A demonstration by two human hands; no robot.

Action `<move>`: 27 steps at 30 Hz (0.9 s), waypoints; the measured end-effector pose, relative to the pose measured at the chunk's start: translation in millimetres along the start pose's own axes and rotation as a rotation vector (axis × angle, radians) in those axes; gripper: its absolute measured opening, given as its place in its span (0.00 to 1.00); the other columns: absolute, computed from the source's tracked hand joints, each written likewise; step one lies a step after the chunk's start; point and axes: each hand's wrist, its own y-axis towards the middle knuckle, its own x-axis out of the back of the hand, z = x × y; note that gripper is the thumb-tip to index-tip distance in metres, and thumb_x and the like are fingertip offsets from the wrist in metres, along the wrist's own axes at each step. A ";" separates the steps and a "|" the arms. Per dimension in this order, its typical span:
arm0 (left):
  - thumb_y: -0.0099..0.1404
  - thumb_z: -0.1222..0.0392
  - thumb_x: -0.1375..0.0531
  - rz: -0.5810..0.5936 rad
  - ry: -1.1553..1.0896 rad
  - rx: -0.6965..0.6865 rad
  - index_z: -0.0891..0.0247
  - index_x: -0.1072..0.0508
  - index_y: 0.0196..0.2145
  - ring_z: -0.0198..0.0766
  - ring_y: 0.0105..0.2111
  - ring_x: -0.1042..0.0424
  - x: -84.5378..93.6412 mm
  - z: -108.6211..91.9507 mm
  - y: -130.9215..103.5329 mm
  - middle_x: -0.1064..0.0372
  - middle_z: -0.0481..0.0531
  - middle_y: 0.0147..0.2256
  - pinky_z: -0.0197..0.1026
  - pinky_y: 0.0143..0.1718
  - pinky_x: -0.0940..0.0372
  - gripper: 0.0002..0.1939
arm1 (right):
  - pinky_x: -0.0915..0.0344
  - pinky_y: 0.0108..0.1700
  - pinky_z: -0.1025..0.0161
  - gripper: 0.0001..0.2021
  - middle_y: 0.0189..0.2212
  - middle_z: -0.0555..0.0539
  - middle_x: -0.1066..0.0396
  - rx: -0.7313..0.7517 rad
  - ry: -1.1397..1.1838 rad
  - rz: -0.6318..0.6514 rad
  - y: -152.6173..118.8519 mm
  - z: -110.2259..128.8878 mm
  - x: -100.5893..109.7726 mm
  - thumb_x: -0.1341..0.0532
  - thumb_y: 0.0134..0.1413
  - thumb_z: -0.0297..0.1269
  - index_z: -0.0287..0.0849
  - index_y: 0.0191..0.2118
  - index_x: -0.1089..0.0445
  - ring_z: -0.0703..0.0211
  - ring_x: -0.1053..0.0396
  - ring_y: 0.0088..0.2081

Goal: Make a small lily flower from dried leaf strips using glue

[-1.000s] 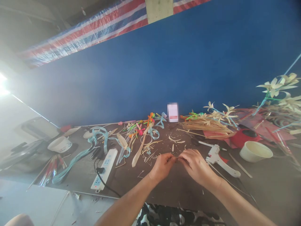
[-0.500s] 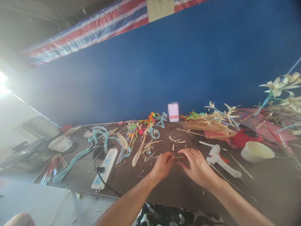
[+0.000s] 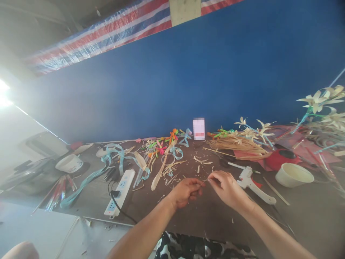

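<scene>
Between my two hands, low over the dark tabletop, is a thin pale strip [image 3: 205, 180], too small to name more exactly. My left hand [image 3: 186, 191] pinches one end with thumb and forefinger, the other fingers curled. My right hand [image 3: 224, 189] pinches the opposite end from the right, its fingers pressed together. Just beyond my hands lie straw-coloured scraps [image 3: 201, 160] and a pile of thin cut strips [image 3: 174, 174]. A white glue gun [image 3: 250, 183] rests on its side to the right of my right hand.
A power strip [image 3: 120, 194] with a plugged cord lies left, near light-blue ribbon [image 3: 88, 185] and a white bowl [image 3: 69, 163]. Dried stalks [image 3: 239, 145], a cream bowl [image 3: 294, 175] and pale husk flowers [image 3: 318, 99] are on the right. A blue panel [image 3: 172, 79] stands behind.
My left hand has rolled over so its curled fingers show more. My right hand's fingers have closed from a looser spread into a tight pinch. The glue gun stays put.
</scene>
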 end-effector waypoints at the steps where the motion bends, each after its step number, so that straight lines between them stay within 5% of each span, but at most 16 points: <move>1: 0.53 0.59 0.43 0.015 -0.022 0.003 0.68 0.32 0.35 0.23 0.15 0.48 0.5 0.9 -0.7 0.38 0.47 0.21 0.29 0.16 0.55 0.12 | 0.46 0.34 0.64 0.06 0.24 0.51 0.33 -0.005 0.005 -0.002 0.6 -0.5 0.3 0.49 0.50 0.30 0.44 0.26 0.37 0.61 0.37 0.28; 7: 0.50 0.57 0.40 0.086 -0.108 0.066 0.69 0.34 0.34 0.34 0.24 0.31 3.1 9.5 -3.6 0.31 0.54 0.26 0.32 0.22 0.41 0.15 | 0.45 0.32 0.65 0.06 0.22 0.51 0.34 -0.059 0.015 -0.029 4.0 -3.6 -0.7 0.49 0.49 0.32 0.43 0.25 0.38 0.61 0.38 0.26; 12: 0.49 0.59 0.38 0.074 -0.180 0.087 0.70 0.33 0.31 0.36 0.24 0.30 5.1 12.4 -8.3 0.30 0.53 0.25 0.32 0.21 0.40 0.13 | 0.46 0.29 0.67 0.07 0.20 0.51 0.34 -0.086 -0.012 -0.058 4.9 -8.5 -1.4 0.49 0.48 0.33 0.43 0.23 0.37 0.61 0.37 0.25; 18: 0.50 0.58 0.38 -0.123 -0.419 -0.072 0.66 0.31 0.32 0.28 0.19 0.35 1.4 13.0 -4.2 0.34 0.47 0.22 0.29 0.16 0.45 0.12 | 0.47 0.32 0.65 0.07 0.19 0.51 0.34 -0.023 -0.097 0.011 0.3 5.4 -7.4 0.49 0.47 0.30 0.42 0.22 0.37 0.61 0.37 0.26; 23: 0.51 0.55 0.41 -0.308 0.014 -0.214 0.68 0.29 0.35 0.28 0.17 0.38 -0.9 18.4 3.2 0.33 0.49 0.22 0.30 0.16 0.46 0.16 | 0.48 0.37 0.63 0.08 0.22 0.50 0.33 0.097 -0.093 0.081 -3.2 22.8 -5.8 0.49 0.48 0.27 0.43 0.25 0.35 0.60 0.36 0.29; 27: 0.52 0.54 0.43 -0.276 0.246 -0.253 0.67 0.30 0.34 0.29 0.17 0.38 -0.3 22.2 3.1 0.32 0.49 0.22 0.32 0.17 0.44 0.15 | 0.47 0.38 0.63 0.07 0.24 0.50 0.33 0.072 -0.059 0.053 -1.2 21.8 -0.9 0.48 0.49 0.29 0.44 0.27 0.35 0.60 0.36 0.31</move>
